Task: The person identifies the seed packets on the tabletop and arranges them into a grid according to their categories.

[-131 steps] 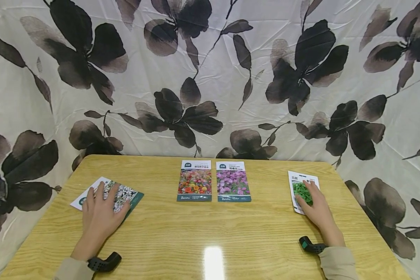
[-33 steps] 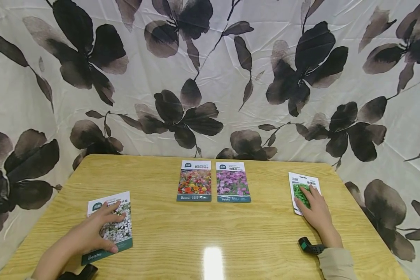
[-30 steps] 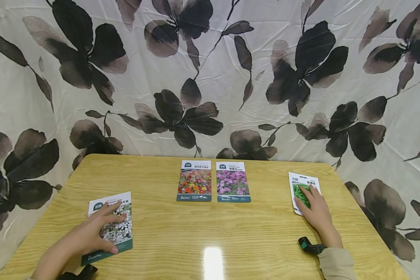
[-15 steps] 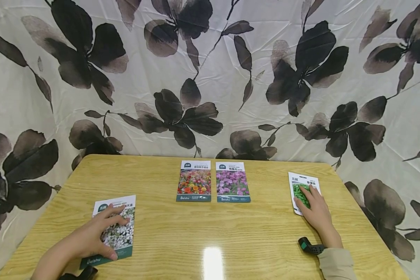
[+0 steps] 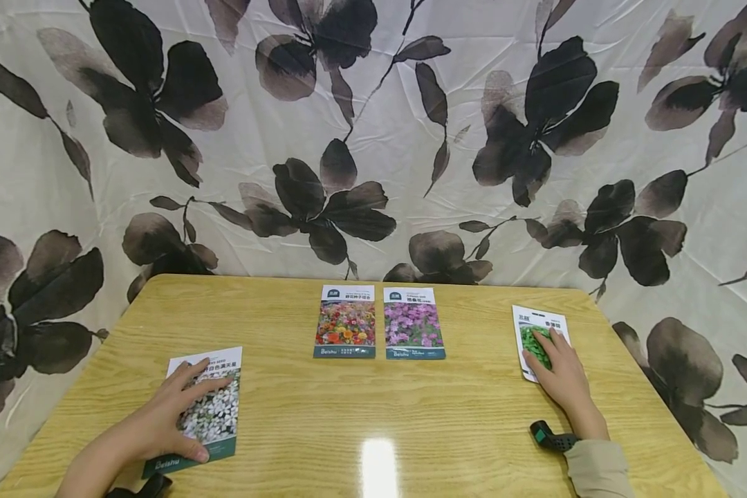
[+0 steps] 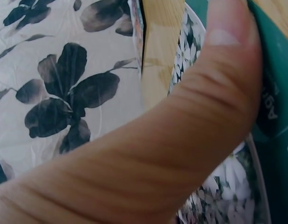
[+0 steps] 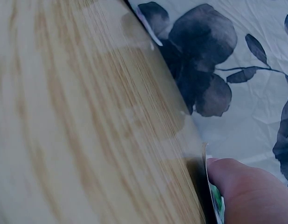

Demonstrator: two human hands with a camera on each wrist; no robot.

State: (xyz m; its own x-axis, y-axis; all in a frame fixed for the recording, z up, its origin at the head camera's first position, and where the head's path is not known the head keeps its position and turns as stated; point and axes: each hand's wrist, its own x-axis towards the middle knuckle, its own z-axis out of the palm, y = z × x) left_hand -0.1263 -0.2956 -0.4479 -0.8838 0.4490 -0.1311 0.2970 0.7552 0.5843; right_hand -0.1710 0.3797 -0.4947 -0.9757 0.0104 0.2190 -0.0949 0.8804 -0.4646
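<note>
At the table's left front, my left hand (image 5: 158,418) rests with spread fingers on a seed packet with white flowers (image 5: 218,411). The thumb lies over its green lower band, also close up in the left wrist view, where the thumb (image 6: 214,93) crosses the packet's green band (image 6: 277,107). To the right, my right hand (image 5: 563,377) lies with extended fingers on a smaller white seed packet with green leaves (image 5: 538,318), covering its lower right part. The right wrist view shows the thumb (image 7: 256,193) on that packet's face, near its edge.
Two more seed packets lie side by side at the back middle: one with mixed bright flowers (image 5: 346,325), one with pink-purple flowers (image 5: 413,328). A cloth with dark printed flowers (image 5: 342,207) hangs behind the wooden table (image 5: 299,415).
The white-flower packet has turned from slanted to nearly straight and come nearer the front under my left hand. Over the last half second it stays put while the left fingers spread. My right hand barely shifts.
</note>
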